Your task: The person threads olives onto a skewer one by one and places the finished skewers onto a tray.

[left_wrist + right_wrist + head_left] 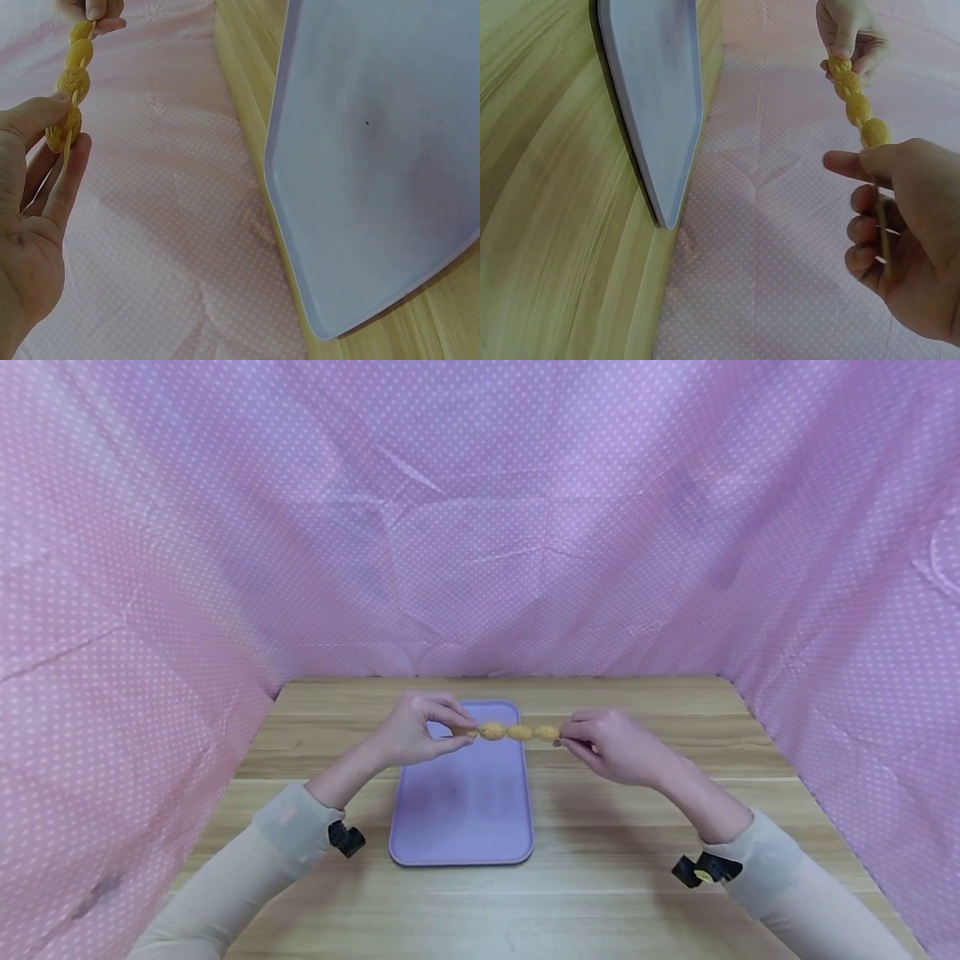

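Observation:
Held level above the purple tray's far half and its right side is a skewer of several yellow-brown oval food pieces on a thin wooden stick. My left hand pinches the piece at the left end between thumb and fingers; in the left wrist view the stick's tip sticks out beyond that piece. At the other end my right hand grips the bare stick, which runs back along its curled fingers into the palm. What exactly the pieces are, I cannot tell.
The rectangular purple tray lies on a wood-grain table, left of the middle. Pink dotted cloth hangs behind the table and along both sides. Each sleeve carries a small black device, the left one and the right one.

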`<state>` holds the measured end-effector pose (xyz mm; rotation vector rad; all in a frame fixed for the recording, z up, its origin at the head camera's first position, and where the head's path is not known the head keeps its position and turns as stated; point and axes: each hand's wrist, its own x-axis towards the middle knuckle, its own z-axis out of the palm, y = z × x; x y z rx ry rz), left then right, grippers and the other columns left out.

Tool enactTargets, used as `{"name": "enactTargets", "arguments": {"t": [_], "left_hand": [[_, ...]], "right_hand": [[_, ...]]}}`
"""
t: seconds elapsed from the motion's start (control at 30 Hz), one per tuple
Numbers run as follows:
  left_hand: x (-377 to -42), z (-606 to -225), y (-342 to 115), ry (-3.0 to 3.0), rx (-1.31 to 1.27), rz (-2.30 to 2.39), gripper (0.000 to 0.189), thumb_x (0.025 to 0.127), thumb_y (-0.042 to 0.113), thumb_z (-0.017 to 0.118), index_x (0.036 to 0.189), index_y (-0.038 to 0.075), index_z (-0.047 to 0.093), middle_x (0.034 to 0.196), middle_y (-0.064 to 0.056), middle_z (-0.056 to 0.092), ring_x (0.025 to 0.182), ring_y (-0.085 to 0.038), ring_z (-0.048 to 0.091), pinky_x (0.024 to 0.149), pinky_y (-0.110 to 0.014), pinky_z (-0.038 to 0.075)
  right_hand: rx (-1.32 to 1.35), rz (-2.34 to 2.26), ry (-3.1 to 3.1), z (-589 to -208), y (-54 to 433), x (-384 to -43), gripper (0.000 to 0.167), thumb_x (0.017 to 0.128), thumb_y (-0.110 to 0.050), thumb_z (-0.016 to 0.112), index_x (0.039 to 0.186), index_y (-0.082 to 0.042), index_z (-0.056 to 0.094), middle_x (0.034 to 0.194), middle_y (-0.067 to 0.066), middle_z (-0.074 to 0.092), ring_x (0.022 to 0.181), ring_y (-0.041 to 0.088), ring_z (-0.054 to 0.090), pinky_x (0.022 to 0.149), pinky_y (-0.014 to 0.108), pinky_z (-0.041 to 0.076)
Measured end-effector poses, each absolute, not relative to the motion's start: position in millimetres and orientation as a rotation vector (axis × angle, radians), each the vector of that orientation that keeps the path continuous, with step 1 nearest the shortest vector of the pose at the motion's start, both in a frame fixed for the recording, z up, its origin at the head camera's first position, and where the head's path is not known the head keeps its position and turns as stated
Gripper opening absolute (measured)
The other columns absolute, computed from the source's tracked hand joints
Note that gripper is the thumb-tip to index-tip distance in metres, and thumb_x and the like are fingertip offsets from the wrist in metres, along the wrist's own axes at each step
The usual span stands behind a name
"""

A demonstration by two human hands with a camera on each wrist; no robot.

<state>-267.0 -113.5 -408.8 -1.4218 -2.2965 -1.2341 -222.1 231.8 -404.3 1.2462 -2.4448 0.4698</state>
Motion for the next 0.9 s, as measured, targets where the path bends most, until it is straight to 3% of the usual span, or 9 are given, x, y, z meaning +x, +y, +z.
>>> {"name": "enactTargets", "arguments": {"t": [0.1,0.27,0.53,0.9], "left_hand": [[-267,-407,-114,-2.292,-1.434,-1.197,0.016,0.085,0.000,0.087,0.100,0.006,0.085,0.099,-0.007,0.082,0.080,-0.010,0.076,0.073,-0.023,0.067],[-266,-405,-114,-2.314,-1.424,-1.184,0.017,0.085,0.001,0.087,0.101,0.006,0.085,0.101,-0.007,0.082,0.083,-0.012,0.077,0.075,-0.028,0.069],[-266,-406,-116,-2.344,-1.252,-1.318,0.035,0.082,0.002,0.091,0.115,-0.003,0.079,0.113,-0.019,0.081,0.100,-0.032,0.080,0.089,-0.028,0.068],[-273,-429,-140,-2.629,-0.786,-1.345,0.050,0.088,0.010,0.087,0.132,-0.005,0.071,0.130,-0.024,0.073,0.115,-0.043,0.075,0.097,-0.048,0.066]], "right_hand": [[1.258,0.439,-2.458,-405,231,-221,0.014,0.092,-0.007,0.082,0.084,-0.017,0.075,0.076,-0.008,0.057,0.065,-0.001,0.045,0.054,0.012,0.041],[1.258,0.457,-2.450,-405,230,-221,0.015,0.089,-0.005,0.084,0.083,-0.016,0.076,0.074,-0.009,0.057,0.065,-0.004,0.045,0.055,0.010,0.040],[1.276,0.452,-2.310,-406,234,-222,0.019,0.086,-0.003,0.085,0.080,-0.017,0.074,0.073,-0.009,0.057,0.063,-0.004,0.044,0.052,0.009,0.037],[1.171,0.533,-2.286,-404,235,-224,0.005,0.088,-0.002,0.084,0.091,-0.005,0.082,0.069,-0.007,0.058,0.059,-0.007,0.038,0.046,0.009,0.033]]}}
